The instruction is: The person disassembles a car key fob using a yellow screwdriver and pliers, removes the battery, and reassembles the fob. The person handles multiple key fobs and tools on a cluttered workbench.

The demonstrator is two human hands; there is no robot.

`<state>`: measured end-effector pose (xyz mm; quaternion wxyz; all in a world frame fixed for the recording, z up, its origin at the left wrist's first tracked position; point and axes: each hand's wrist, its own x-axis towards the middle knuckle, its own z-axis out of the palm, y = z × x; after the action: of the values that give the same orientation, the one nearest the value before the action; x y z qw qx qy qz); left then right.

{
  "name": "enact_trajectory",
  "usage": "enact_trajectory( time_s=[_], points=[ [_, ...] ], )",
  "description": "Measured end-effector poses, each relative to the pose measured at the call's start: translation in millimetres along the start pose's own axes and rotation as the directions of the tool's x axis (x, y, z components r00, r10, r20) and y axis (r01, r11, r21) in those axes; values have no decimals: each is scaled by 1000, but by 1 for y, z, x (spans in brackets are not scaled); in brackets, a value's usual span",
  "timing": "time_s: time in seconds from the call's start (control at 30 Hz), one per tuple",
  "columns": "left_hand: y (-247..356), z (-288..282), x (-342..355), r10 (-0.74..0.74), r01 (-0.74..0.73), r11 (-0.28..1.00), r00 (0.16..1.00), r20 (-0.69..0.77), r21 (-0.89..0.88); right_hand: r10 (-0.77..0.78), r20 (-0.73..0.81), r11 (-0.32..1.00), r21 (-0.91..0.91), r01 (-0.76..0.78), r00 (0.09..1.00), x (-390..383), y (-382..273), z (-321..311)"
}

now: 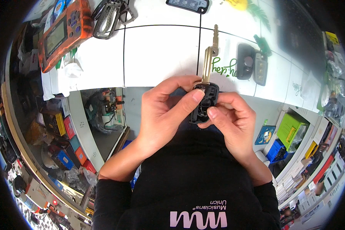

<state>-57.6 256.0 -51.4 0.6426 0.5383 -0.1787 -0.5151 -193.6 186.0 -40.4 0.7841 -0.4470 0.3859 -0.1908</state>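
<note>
My left hand [166,111] and my right hand [230,122] both hold an opened black key fob casing [206,101], with exposed inner parts. My left thumb presses near its top, and my right thumb rests on its right side lower down. A silver key blade [206,65] points up from the casing. Just beyond, a second, cut blade [215,38] appears to lie on the white table [161,57]. To the right are two pieces of a fob shell, one dark [244,61] and one with grey buttons [260,68].
An orange handheld device [65,34] sits at the back left beside black tools or keys [105,19]. Another fob piece [186,4] is at the top. Below the table are shelves with boxes [67,153] at left and a green container [289,128] and blue bin [276,151] at right.
</note>
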Motion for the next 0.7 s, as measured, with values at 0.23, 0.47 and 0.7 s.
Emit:
enact_trajectory(
  time_s=[0.23, 0.47, 0.7],
  points=[
    [-1, 4, 1, -10, 10, 1000, 1000, -25, -26, -2, 18, 1000, 10, 2, 1000, 0, -1, -2],
    [-1, 1, 2, 65, -64, 996, 998, -23, 57, 13, 19, 1000, 2, -13, 1000, 0, 2, -1],
    [-4, -4, 0, 94, -96, 983, 995, 19, 155, -11, 43, 1000, -15, 12, 999, 1, 3, -2]
  ],
)
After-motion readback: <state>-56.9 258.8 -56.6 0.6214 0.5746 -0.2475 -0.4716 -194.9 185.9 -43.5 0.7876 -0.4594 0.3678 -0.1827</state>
